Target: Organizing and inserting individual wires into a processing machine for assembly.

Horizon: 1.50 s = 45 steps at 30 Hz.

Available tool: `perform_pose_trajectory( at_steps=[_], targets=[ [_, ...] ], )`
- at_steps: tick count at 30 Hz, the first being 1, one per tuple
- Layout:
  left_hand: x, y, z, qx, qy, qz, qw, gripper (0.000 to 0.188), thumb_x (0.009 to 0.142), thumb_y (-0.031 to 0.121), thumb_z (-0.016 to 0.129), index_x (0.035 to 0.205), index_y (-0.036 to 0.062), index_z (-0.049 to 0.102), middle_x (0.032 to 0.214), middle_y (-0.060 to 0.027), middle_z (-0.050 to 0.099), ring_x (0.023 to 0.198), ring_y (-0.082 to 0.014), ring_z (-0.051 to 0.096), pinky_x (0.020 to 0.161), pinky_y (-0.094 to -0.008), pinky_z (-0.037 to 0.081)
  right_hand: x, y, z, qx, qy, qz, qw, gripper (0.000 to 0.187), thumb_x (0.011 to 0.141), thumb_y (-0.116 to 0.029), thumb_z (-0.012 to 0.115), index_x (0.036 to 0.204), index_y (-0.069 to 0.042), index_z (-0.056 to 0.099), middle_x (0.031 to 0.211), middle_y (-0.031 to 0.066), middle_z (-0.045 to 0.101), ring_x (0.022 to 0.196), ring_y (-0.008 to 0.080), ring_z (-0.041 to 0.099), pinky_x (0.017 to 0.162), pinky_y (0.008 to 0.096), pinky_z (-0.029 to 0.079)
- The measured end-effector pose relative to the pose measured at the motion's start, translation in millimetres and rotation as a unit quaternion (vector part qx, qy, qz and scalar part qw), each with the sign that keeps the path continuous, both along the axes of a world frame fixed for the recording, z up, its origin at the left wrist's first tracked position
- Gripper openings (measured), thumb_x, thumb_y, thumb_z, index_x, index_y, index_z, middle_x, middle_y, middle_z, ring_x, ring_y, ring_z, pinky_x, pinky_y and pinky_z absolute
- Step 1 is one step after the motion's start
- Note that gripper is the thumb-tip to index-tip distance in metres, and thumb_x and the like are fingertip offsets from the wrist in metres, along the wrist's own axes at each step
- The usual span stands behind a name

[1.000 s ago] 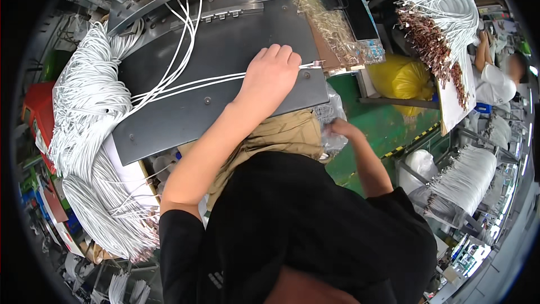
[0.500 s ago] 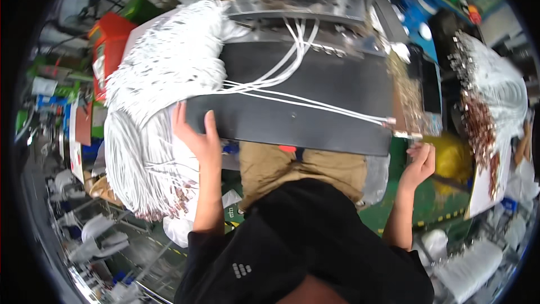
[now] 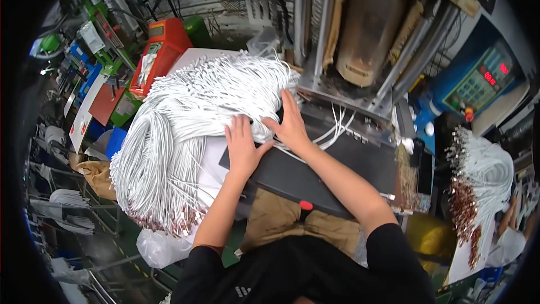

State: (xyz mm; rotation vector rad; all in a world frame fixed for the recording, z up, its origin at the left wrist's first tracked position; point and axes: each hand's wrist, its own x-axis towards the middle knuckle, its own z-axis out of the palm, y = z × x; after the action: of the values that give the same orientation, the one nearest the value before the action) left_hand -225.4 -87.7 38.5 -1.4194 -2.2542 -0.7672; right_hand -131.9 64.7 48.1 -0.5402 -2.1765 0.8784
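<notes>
The pile of white cables (image 3: 225, 98) lies in front of me and to my left, heaped on a pale desk (image 3: 215, 155), its far strands reaching the foot of the metal machine. My left hand (image 3: 242, 143) is at the near right edge of the pile, palm down, fingers straight and thumb held out; my right hand (image 3: 289, 124) is at the right end, its fingers reaching up along the strands and its thumb spread toward the left hand. Both look opened out, and I see neither pinching a cable; how hard they press I cannot tell. Some loose cables (image 3: 340, 126) run from the pile's right end over the black board (image 3: 360, 163), curving up toward the metal machine (image 3: 363, 50). If I push the pile unevenly, I think those could be dragged along or tangled, since they seem to pass right under its edge. The near side droops off the desk, with reddish cable tips (image 3: 183, 220) hanging down; too strong a shove could let its weight pull more strands over, or hook tips together. Beyond stands a red box (image 3: 160, 50), and to my right are a blue control box (image 3: 484, 81) and another cable bundle (image 3: 488, 166).
</notes>
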Motion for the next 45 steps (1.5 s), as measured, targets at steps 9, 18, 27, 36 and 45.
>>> perform_pose_trajectory(
  at_steps=[9, 18, 27, 36, 45],
  targets=[
    [-38, 4, -8, -0.065, -0.047, -0.042, 0.996, 0.098, 0.068, 0.059, 0.08, 0.129, -0.01, 0.048, 0.14, -0.0271, 0.048, 0.135, -0.0414, 0.041, 0.116, -0.0559, 0.023, -61, 9, -21, -0.152, 0.14, -0.084, 0.975, 0.082, 0.098, -0.043, 0.056, 0.153, 0.006, 0.022, 0.159, 0.0292, 0.023, 0.147, 0.0407, 0.025, 0.121, 0.0444, 0.019],
    [-72, 19, 7, -0.139, -0.038, -0.019, 0.989, 0.111, 0.055, 0.068, 0.082, 0.134, -0.0033, 0.052, 0.141, -0.0195, 0.051, 0.135, -0.0356, 0.042, 0.115, -0.0556, 0.025, -81, 21, -11, -0.108, 0.064, -0.029, 0.992, 0.083, 0.096, -0.045, 0.057, 0.154, 0.003, 0.023, 0.159, 0.0282, 0.022, 0.147, 0.0422, 0.023, 0.12, 0.046, 0.019],
    [-79, 47, 11, -0.073, -0.058, -0.024, 0.995, 0.109, 0.055, 0.071, 0.081, 0.13, -0.005, 0.057, 0.132, -0.0208, 0.059, 0.13, -0.0362, 0.048, 0.111, -0.0532, 0.029, -119, 42, 27, -0.074, 0.105, 0.053, 0.99, 0.076, 0.098, -0.039, 0.056, 0.152, 0.004, 0.026, 0.156, 0.0268, 0.03, 0.147, 0.0408, 0.026, 0.12, 0.0437, 0.019],
    [-82, 56, 21, -0.187, -0.038, -0.004, 0.982, 0.094, 0.059, 0.071, 0.079, 0.106, -0.009, 0.067, 0.113, -0.0263, 0.065, 0.113, -0.0401, 0.057, 0.106, -0.0492, 0.035, -60, 33, 0, -0.008, 0.111, -0.092, 0.99, 0.072, 0.098, -0.043, 0.053, 0.151, 0.001, 0.031, 0.157, 0.0269, 0.029, 0.143, 0.0433, 0.03, 0.117, 0.0512, 0.023],
    [-108, 23, 11, -0.19, -0.074, -0.078, 0.976, 0.102, 0.055, 0.074, 0.079, 0.108, -0.0123, 0.065, 0.102, -0.0259, 0.068, 0.1, -0.0438, 0.062, 0.102, -0.0474, 0.039, -87, 68, -31, -0.096, 0.023, -0.186, 0.978, 0.058, 0.101, -0.044, 0.048, 0.139, 0.0, 0.047, 0.143, 0.0259, 0.045, 0.135, 0.0419, 0.038, 0.113, 0.0473, 0.028]
  ],
)
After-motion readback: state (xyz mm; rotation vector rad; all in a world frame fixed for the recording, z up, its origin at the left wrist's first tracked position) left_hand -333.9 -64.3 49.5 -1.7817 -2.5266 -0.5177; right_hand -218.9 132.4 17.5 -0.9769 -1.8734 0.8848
